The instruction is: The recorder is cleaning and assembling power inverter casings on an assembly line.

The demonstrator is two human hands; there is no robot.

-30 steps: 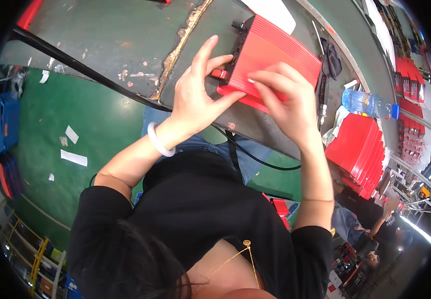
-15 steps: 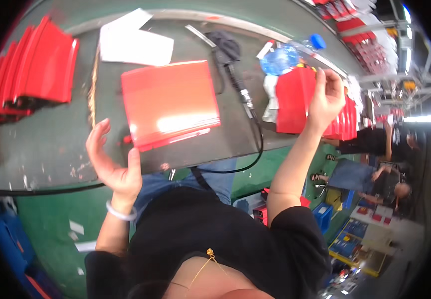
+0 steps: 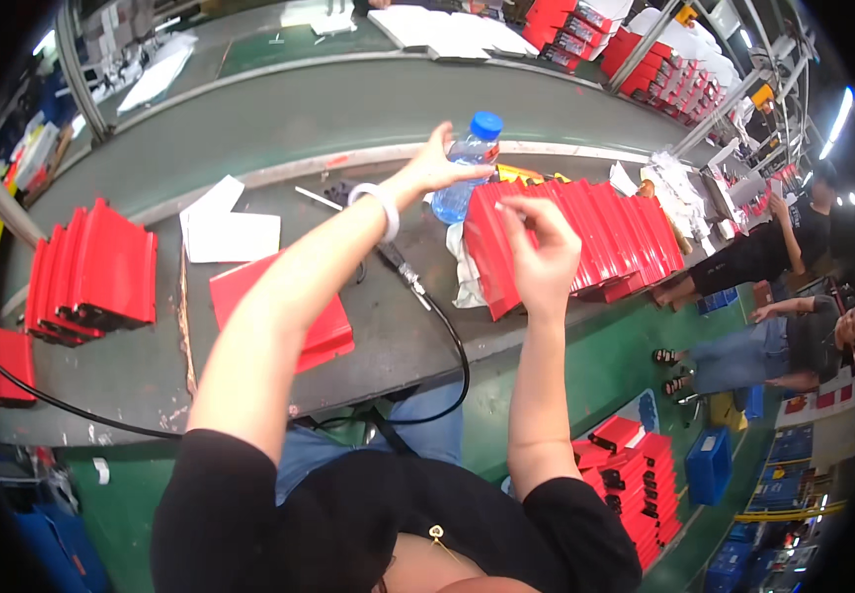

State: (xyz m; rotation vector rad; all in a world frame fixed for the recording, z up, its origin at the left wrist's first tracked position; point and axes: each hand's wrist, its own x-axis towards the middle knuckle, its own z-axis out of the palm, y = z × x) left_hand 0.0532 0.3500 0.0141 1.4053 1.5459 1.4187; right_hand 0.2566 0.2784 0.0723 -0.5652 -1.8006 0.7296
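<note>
My left hand (image 3: 437, 168) reaches far across the bench, its fingers around a clear plastic bottle (image 3: 455, 201) with a blue cap. Just in front of the row of upright red panels (image 3: 595, 232), my right hand (image 3: 546, 252) is raised with thumb and fingertips pinched together. Whether something small sits in that pinch is too unclear to see. Under my left forearm, partly hidden by it, a single red panel (image 3: 324, 331) lies on the dark workbench (image 3: 240, 390).
More red panels (image 3: 106, 262) stand at the left, below white sheets (image 3: 240, 232). A black cable (image 3: 457, 346) with a metal connector loops over the bench's front edge. Another stack of red parts (image 3: 635, 484) sits at lower right. Two people (image 3: 743, 346) are farther right.
My left hand has moved from beside the flat red panel to the bottle. My right hand has closed into a pinch at the row of panels. The view has shifted, showing more beyond the bench.
</note>
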